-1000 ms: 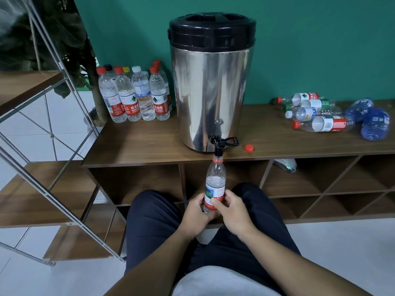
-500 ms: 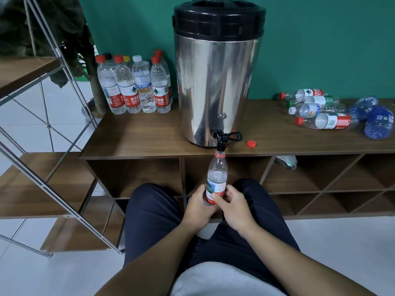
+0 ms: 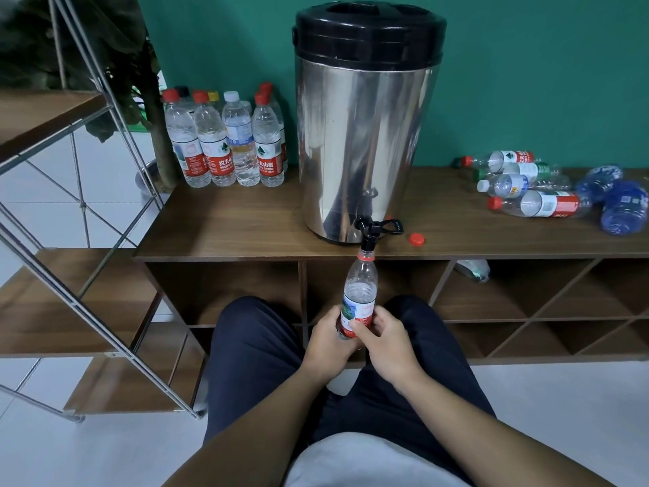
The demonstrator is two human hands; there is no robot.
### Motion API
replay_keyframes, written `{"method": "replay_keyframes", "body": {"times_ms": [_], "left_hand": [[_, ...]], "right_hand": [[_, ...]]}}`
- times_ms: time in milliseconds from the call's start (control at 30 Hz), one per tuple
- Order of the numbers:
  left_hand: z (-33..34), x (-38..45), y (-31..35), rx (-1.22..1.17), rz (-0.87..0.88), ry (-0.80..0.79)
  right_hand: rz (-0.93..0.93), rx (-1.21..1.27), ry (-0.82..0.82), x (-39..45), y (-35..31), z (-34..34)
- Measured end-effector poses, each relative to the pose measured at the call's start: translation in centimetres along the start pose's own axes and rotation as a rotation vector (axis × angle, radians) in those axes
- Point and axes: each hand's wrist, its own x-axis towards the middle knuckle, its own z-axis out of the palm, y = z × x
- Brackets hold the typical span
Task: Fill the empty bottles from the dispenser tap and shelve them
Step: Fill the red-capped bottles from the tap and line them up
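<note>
I hold one bottle (image 3: 359, 293) under the tap (image 3: 369, 237) of the single steel dispenser (image 3: 361, 135), left hand (image 3: 328, 342) and right hand (image 3: 388, 340) both wrapped round its base. One loose red cap (image 3: 417, 239) lies on the wooden counter (image 3: 246, 223) just right of the tap.

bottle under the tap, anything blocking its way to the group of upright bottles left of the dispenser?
Nothing visible. Both the left hand and right hand hold the bottle at the tap. The countertop between there and the standing bottles shows bare; the red cap lies on the other side.
</note>
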Motion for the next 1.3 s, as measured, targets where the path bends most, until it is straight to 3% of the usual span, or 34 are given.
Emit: {"method": "replay_keyframes", "body": {"times_ms": [1300], "left_hand": [[1.5, 0.4, 0.7, -0.009, -0.066, 0.059]], "right_hand": [[0.058, -0.066, 0.024, 0.2, 0.3, -0.4]]}}
